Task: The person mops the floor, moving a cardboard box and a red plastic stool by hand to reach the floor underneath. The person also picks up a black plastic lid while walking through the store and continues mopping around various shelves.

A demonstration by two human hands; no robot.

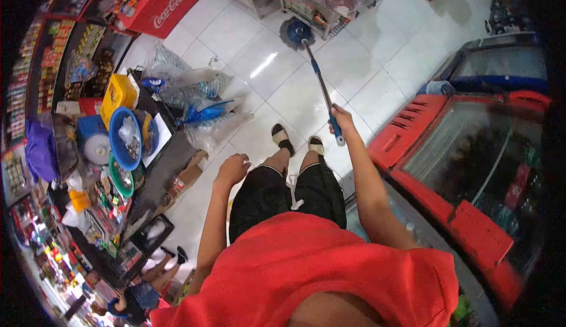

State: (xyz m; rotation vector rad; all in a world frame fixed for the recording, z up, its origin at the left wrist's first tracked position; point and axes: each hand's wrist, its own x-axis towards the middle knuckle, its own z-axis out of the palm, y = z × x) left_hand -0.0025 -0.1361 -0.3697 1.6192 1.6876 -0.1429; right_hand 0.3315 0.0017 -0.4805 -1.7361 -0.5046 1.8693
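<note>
Head view, left to right: blue basket (125, 138) at 9 o'clock on the crowded counter; left hand (232, 169) loosely curled, holding nothing, hanging free for balance; right hand (342, 122) closed around the mop (321, 85) handle, the mop head on the tiled floor (377, 50) at 12 o'clock; red freezer (471, 173) at 3 o'clock.

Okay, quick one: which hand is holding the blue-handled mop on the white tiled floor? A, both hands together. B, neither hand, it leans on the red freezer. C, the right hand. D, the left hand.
C: the right hand is closed around the long blue-handled mop, whose dark blue head rests on the white tiled floor, while the left hand hangs empty by the thigh.
</note>
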